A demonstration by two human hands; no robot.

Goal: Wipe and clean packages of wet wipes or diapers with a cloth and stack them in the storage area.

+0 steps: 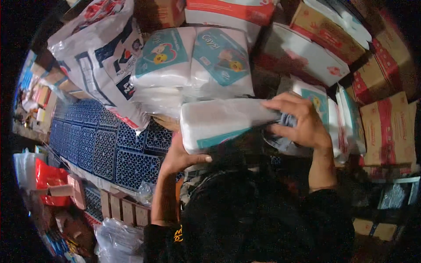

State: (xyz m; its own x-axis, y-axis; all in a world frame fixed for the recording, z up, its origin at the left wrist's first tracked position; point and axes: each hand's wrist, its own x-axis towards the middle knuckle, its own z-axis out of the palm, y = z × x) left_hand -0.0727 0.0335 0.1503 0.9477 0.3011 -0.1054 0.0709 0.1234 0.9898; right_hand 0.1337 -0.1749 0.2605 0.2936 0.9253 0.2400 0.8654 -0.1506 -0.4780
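Note:
A white plastic-wrapped pack [219, 116] with a teal label is held level in front of me, between both hands. My left hand [177, 155] cups its left end from below, thumb out along the lower edge and the other fingers mostly hidden. At the opposite end, where the clear wrap narrows, my right hand [302, 120] pinches the film between thumb and fingers. Something crumpled and grey-blue [287, 119] shows inside the right hand's curl; I cannot tell what it is. Just beyond lie two larger white packs [193, 57] with teal labels and cartoon chicks.
Upper left stands a big white printed plastic sack [103, 57]. Dark blue patterned crates [94, 140] cover the floor at left. Cardboard boxes [386, 127] stack up on the right, near more teal-labelled packs [351, 118]. Clear plastic bags [118, 241] and a red bag [50, 179] lie lower left.

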